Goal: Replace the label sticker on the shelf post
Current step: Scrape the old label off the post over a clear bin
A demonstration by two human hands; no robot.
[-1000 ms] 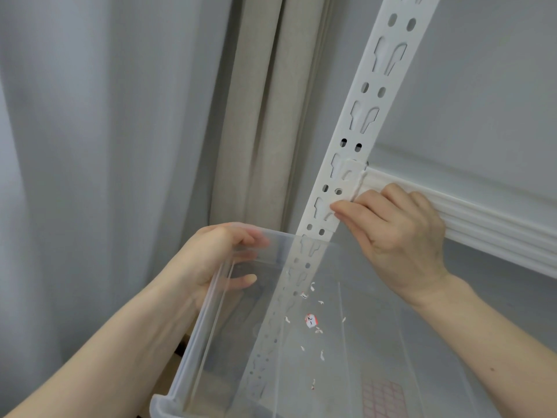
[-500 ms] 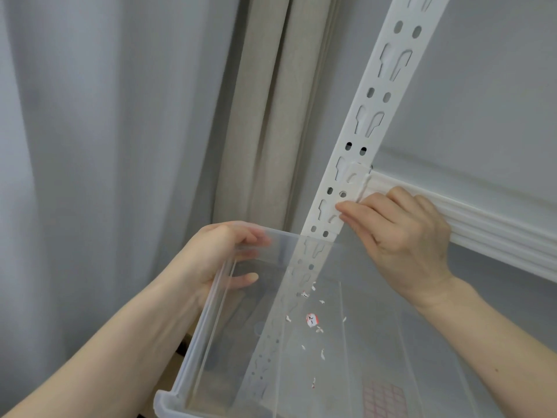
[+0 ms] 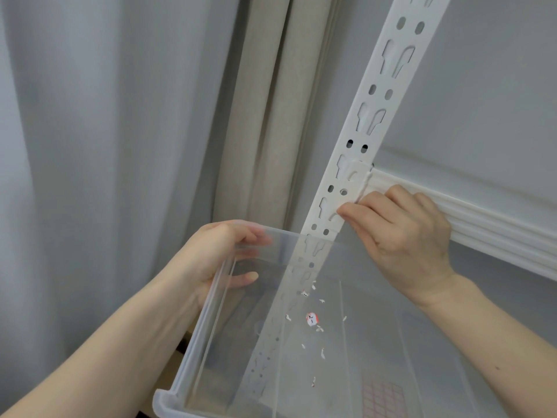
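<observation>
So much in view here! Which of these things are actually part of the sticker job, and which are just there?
Part of the job:
- shelf post
- white sticker on the post
- right hand, picking at the sticker
- left hand, holding the clear bin
- peeled scraps in the bin

Just there:
- curtains
- shelf beam

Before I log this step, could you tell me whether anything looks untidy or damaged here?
Yes. Torn paper scraps and a round red-edged sticker lie loose in the clear bin. On the post, by the right hand, a white label looks partly peeled and ragged.
</observation>
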